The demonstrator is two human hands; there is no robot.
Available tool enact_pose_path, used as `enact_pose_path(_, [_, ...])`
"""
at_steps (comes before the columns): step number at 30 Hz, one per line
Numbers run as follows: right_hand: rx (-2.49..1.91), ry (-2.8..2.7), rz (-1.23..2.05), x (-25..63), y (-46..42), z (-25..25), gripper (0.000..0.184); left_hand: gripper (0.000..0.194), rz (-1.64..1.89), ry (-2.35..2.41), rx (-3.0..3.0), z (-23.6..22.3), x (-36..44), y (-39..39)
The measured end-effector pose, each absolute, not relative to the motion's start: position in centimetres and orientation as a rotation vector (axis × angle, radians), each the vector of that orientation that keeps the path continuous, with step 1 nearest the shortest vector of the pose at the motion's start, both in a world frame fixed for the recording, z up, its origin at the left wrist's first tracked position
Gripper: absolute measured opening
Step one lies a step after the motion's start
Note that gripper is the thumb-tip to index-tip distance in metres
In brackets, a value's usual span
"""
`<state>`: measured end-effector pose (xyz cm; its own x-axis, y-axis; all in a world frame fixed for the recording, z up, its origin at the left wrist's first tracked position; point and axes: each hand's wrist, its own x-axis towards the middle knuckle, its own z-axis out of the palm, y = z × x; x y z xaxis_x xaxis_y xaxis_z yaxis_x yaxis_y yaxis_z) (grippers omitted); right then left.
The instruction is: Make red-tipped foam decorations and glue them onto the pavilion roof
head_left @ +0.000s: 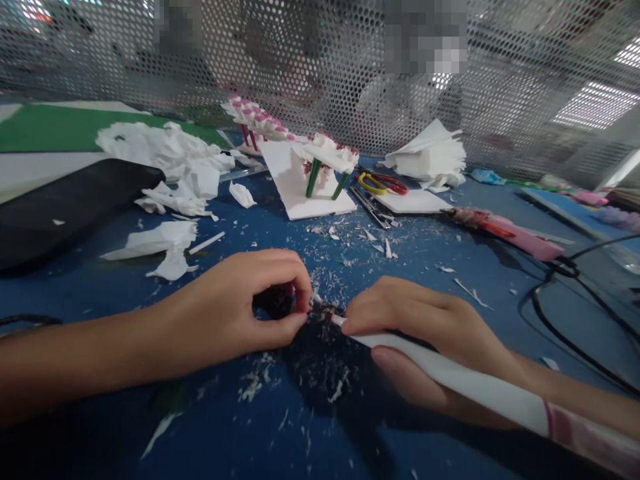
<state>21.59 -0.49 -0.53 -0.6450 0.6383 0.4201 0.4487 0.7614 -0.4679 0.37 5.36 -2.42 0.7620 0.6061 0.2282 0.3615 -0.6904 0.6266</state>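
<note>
Between two hands (420,333), one dark piece (321,311)

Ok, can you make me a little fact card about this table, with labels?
Left hand: pinches a small dark thing, too blurred to name
Right hand: holds a long white tool
Table: blue, with white scraps
Little model: white top, green legs
Scissors: yellow and red handles
Left side: black case
Right side: pink tool

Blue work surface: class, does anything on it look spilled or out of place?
Yes: pale shavings litter the surface, thickest around the left hand and right hand, and torn, crumpled paper lies beside the long black object, untidy rather than stacked.
</note>
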Motion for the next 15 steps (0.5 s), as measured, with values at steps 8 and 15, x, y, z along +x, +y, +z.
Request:
enact_pose_path(8, [-0.831, -2.403, 0.481, 21.7, -0.5, -0.3, 0.016, 0.008, 0.474, 0.588, 2.325, -2.0, 0.2, 5.7])
enact_pose_path(15, [-0.861, -2.369, 0.647, 21.5, -0.4, -0.1, 0.015, 0.013, 0.459, 0.492, 2.304, -1.9, -0.2, 6.4])
